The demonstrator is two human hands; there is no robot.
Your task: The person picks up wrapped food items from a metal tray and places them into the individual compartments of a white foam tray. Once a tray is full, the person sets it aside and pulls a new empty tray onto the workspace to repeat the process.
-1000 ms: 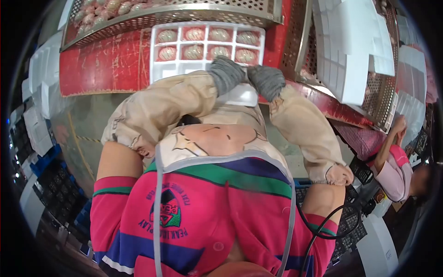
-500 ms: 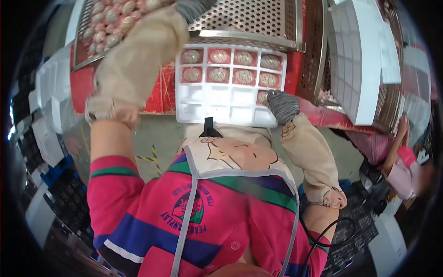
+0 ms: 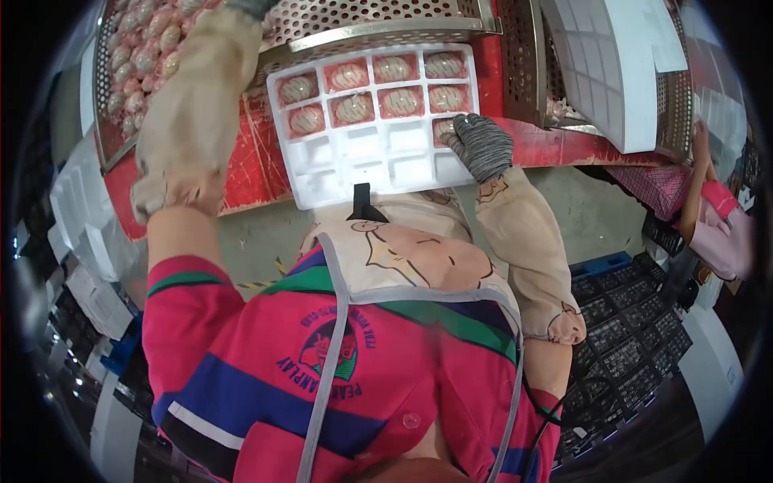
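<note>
A white compartment tray (image 3: 302, 173) lies tilted against the perforated metal bin. Its two far rows hold round, pale-striped pieces in clear and red wrapping (image 3: 401, 101). In the third row, one more wrapped striped ball (image 3: 443, 130) sits in the rightmost compartment. My right hand (image 3: 485, 149), in a grey knit glove, has its fingers closed on that ball at the tray's right side. My left hand (image 3: 253, 6), also grey-gloved, reaches to the top edge over the metal bin. Its fingers are cut off by the frame, so what it holds is hidden.
Many wrapped balls (image 3: 133, 72) fill the bin's left part. Its perforated metal surface (image 3: 362, 20) continues right. White trays (image 3: 592, 72) stand stacked at right, above the red table edge (image 3: 547, 149). Another person's arm (image 3: 699, 173) shows at far right. Black crates (image 3: 628, 322) lie below.
The view has shifted, and the tray now appears further up and left, slightly turned. My left hand has moved left along the bin. My right hand stays at the same ball.
</note>
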